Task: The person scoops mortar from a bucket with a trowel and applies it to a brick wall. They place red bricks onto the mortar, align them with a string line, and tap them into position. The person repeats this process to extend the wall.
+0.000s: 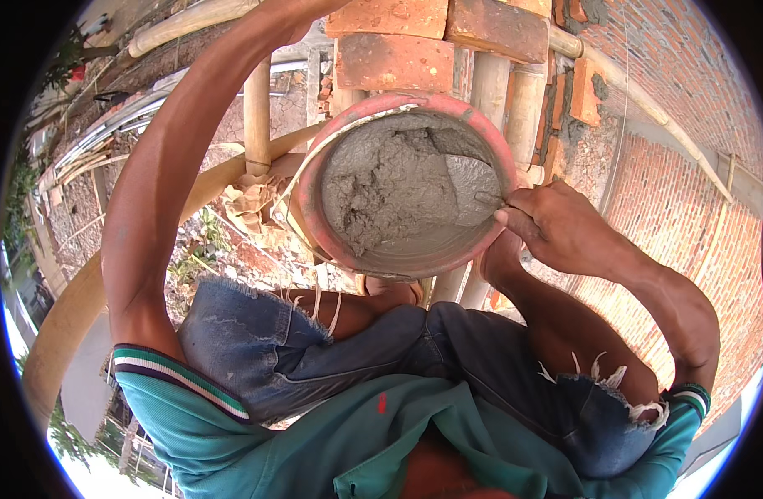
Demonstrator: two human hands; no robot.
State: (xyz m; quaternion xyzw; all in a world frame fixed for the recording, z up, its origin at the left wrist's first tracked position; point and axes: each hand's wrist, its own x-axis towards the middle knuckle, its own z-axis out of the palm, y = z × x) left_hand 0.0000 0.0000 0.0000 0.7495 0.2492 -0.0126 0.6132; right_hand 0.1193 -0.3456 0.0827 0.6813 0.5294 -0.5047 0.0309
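Note:
A red bucket [504, 150] of wet grey mortar [390, 183] stands in front of my knees, its pale handle lying down along the left side. My right hand [552, 224] is closed at the bucket's right rim, pinching a trowel [473, 187] whose mortar-smeared blade rests on the mortar inside. My left arm reaches up past the bucket's left side. Only the base of my left hand [313, 8] shows at the top edge, near the stacked orange bricks [394, 62]; its fingers are out of the picture.
Bamboo poles [256, 116] form a scaffold around me, with one long curved pole [69, 324] at the left. Brick walls [672, 216] rise on the right. A loose brick with mortar [586, 91] lies right of the stack. Rubble and plants [200, 249] show below on the left.

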